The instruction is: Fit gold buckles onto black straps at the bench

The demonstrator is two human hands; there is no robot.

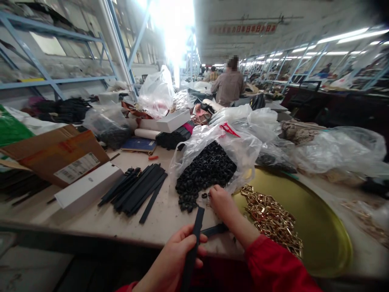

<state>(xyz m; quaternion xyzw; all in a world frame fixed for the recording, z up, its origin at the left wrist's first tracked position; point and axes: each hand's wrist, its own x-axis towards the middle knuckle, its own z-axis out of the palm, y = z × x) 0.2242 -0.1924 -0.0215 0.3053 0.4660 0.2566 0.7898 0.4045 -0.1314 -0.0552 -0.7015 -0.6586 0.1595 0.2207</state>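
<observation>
My left hand (182, 247) is closed around a flat black strap (194, 233), which points up and away from me at the front edge of the table. My right hand (221, 202) reaches to the near edge of a pile of small black loops (206, 166) spilling from a clear plastic bag (247, 146). Its fingers are pinched together at one small black loop, partly hidden by the fingertips. Another black strap (214, 230) lies under my right wrist. To the left, a bundle of black straps (139, 190) rests on the table.
A gold-coloured tray (325, 227) holds a heap of gold metal buckles (273, 219) at right. On the left are a long white box (89, 184) and an open cardboard box (75, 158). Plastic bags cover the table's far part. A person (229, 87) sits further back.
</observation>
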